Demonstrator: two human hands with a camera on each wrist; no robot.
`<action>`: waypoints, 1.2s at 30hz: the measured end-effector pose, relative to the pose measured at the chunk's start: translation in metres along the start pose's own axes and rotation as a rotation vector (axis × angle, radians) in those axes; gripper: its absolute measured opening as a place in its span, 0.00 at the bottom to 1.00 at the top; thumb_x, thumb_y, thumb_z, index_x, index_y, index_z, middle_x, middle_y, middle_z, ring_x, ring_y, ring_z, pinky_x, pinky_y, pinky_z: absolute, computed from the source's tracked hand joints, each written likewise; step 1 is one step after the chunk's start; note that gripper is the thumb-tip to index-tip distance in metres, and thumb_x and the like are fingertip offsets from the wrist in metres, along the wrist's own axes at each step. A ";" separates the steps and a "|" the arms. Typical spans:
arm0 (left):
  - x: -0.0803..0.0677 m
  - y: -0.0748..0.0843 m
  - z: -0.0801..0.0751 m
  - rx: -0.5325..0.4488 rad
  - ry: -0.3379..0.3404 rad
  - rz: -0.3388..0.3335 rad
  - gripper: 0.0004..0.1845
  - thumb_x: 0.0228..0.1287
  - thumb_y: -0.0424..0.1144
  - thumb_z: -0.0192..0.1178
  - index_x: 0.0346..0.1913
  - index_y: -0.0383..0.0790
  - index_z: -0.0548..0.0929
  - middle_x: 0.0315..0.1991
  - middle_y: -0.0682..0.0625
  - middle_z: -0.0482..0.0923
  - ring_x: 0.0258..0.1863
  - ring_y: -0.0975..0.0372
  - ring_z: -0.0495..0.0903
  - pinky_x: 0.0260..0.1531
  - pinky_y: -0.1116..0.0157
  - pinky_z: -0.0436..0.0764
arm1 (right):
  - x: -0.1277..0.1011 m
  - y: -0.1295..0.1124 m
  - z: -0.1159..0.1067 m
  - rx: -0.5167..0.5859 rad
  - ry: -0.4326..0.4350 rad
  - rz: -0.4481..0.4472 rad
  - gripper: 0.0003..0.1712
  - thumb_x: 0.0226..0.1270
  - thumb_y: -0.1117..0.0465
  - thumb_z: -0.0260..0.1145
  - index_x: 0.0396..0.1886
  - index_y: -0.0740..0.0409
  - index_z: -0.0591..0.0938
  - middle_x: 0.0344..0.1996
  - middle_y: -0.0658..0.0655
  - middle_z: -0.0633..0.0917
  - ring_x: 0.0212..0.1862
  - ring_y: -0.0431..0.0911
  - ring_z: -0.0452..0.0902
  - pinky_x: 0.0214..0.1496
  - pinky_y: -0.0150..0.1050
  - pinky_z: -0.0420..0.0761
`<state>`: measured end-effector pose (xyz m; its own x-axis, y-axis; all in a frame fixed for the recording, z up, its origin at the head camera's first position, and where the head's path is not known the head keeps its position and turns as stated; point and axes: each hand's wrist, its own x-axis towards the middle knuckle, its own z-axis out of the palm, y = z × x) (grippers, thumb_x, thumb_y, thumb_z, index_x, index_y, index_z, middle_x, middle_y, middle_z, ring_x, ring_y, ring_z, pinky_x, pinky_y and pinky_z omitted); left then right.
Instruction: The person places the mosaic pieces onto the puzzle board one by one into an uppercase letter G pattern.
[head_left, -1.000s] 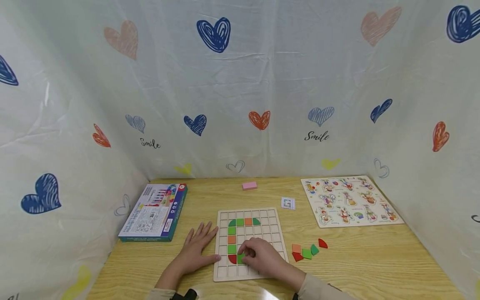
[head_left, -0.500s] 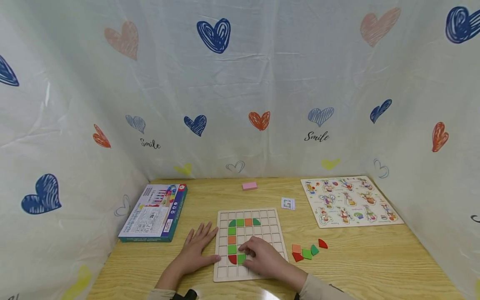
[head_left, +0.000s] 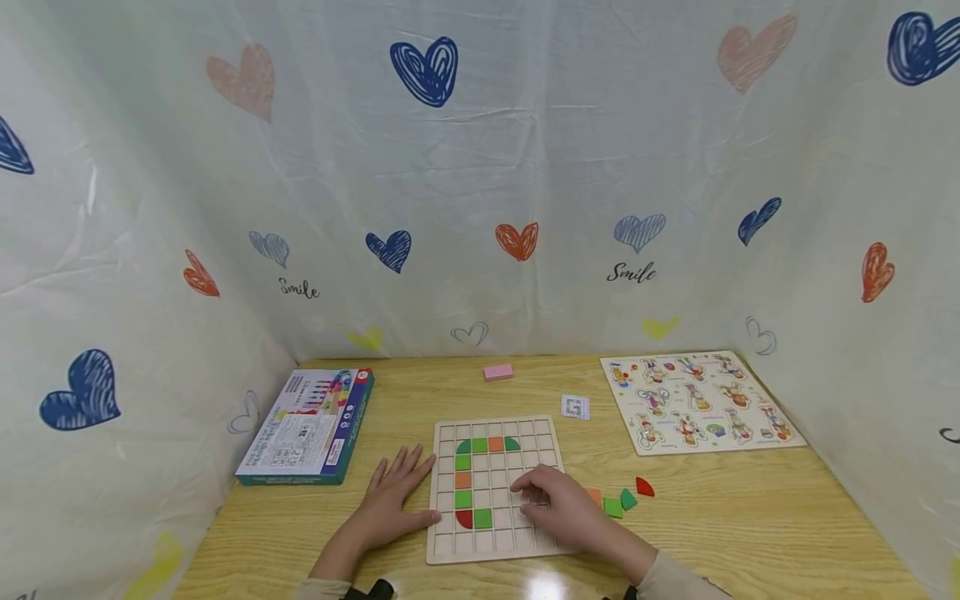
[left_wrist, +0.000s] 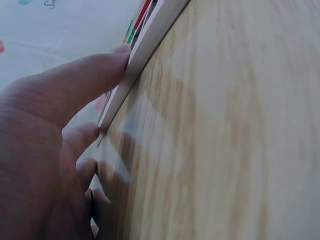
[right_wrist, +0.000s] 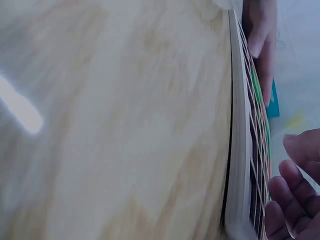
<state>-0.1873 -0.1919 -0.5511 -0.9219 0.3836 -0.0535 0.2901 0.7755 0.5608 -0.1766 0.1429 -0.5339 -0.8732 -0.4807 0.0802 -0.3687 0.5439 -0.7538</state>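
The wooden table (head_left: 750,508) carries a grid board (head_left: 497,546) under the right hand (head_left: 558,508), loose coloured pieces (head_left: 626,498) just right of it, a picture puzzle (head_left: 697,402) and small card (head_left: 575,407) beyond, a pink block (head_left: 498,372) farther back, and a box (head_left: 307,425) left of the left hand (head_left: 393,496).

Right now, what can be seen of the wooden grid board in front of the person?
The grid board is a pale wooden square tray lying flat on the table, divided into small square cells. Green, orange and red tiles fill some cells, forming a curved line down its left part; most cells are bare. The left hand lies flat on the table, its fingers against the board's left edge. The right hand is over the board's right side.
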 end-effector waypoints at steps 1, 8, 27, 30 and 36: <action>0.000 0.000 0.000 -0.004 -0.001 -0.004 0.50 0.60 0.68 0.65 0.80 0.50 0.62 0.82 0.45 0.49 0.81 0.45 0.40 0.76 0.42 0.33 | -0.002 0.002 -0.005 -0.004 0.008 0.009 0.11 0.70 0.61 0.69 0.50 0.48 0.86 0.38 0.42 0.80 0.39 0.34 0.73 0.41 0.32 0.78; 0.000 0.000 0.000 -0.008 -0.001 0.003 0.49 0.60 0.67 0.65 0.80 0.49 0.63 0.82 0.44 0.49 0.81 0.44 0.41 0.76 0.42 0.33 | -0.021 0.020 -0.036 -0.048 0.069 0.068 0.12 0.69 0.62 0.70 0.50 0.52 0.86 0.40 0.45 0.81 0.40 0.35 0.75 0.41 0.34 0.79; -0.001 0.000 0.001 -0.013 0.004 0.003 0.49 0.60 0.67 0.65 0.80 0.49 0.63 0.82 0.44 0.50 0.81 0.43 0.41 0.76 0.41 0.34 | -0.042 0.055 -0.068 -0.199 0.153 0.167 0.10 0.65 0.58 0.74 0.45 0.49 0.88 0.39 0.42 0.83 0.44 0.41 0.80 0.47 0.39 0.82; -0.001 0.000 0.001 -0.012 0.006 0.006 0.49 0.60 0.67 0.65 0.79 0.49 0.63 0.81 0.44 0.50 0.81 0.43 0.42 0.76 0.40 0.34 | -0.040 0.056 -0.067 -0.213 0.170 0.216 0.09 0.65 0.58 0.74 0.44 0.48 0.88 0.38 0.42 0.83 0.44 0.40 0.80 0.47 0.40 0.83; -0.001 0.002 -0.001 -0.016 -0.003 0.001 0.49 0.61 0.67 0.65 0.80 0.49 0.61 0.82 0.44 0.48 0.81 0.44 0.40 0.75 0.40 0.32 | -0.037 0.054 -0.067 -0.251 0.164 0.259 0.09 0.61 0.58 0.77 0.40 0.47 0.87 0.35 0.43 0.81 0.40 0.38 0.77 0.44 0.40 0.82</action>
<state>-0.1865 -0.1913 -0.5494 -0.9208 0.3862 -0.0552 0.2873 0.7670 0.5738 -0.1857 0.2363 -0.5340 -0.9794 -0.2000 0.0265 -0.1778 0.7936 -0.5819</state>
